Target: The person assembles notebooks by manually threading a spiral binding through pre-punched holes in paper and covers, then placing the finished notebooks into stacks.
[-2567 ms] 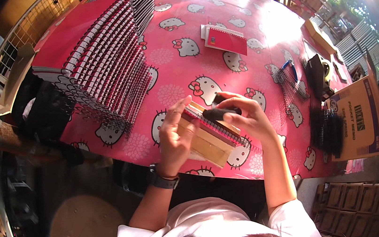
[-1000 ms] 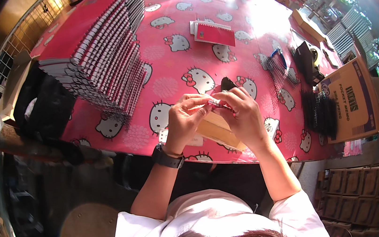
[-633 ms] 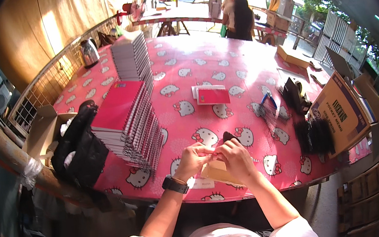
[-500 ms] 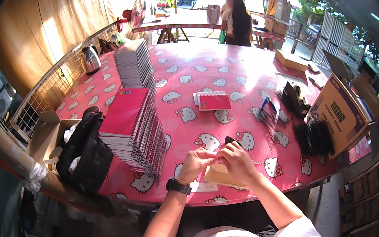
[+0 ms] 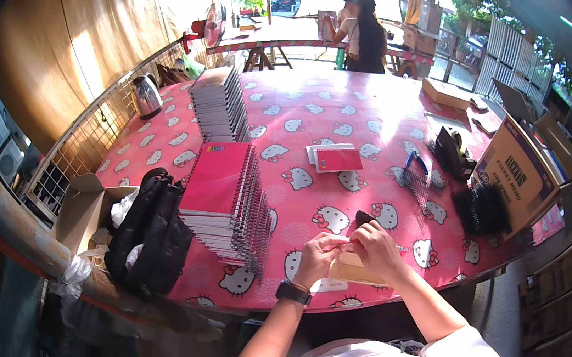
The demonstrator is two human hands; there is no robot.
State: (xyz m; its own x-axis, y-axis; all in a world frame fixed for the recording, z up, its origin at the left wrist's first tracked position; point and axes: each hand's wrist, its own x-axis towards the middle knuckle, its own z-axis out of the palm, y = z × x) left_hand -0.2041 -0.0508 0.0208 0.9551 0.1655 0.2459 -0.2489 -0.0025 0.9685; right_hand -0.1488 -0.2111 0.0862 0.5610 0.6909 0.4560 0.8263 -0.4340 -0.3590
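My left hand (image 5: 316, 259), with a black watch on its wrist, and my right hand (image 5: 376, 249) meet fingertip to fingertip just above the near part of the table. Both are closed in a pinch; whatever is between the fingers is too small to make out. Under them lies a tan, block-like piece (image 5: 356, 270), partly covered by my right hand. A white printed slip (image 5: 330, 285) sits beside it. Just past my right fingers is a small black object (image 5: 364, 218). A short wire coil (image 5: 402, 248) seems to lie right of that hand.
Tall stacks of red spiral notebooks (image 5: 218, 176) and grey-edged notebooks (image 5: 219, 108) stand left. Small red pads (image 5: 338, 158) lie mid-table. Rightward are blue-handled pliers (image 5: 411, 159), black wire coils (image 5: 481, 209) and a carton (image 5: 518, 175). A black bag (image 5: 142, 232) occupies the left edge.
My view has swung slightly left, so everything sits further right in the picture. My hands keep their pinch over the tan piece. A person at the far table has turned a little.
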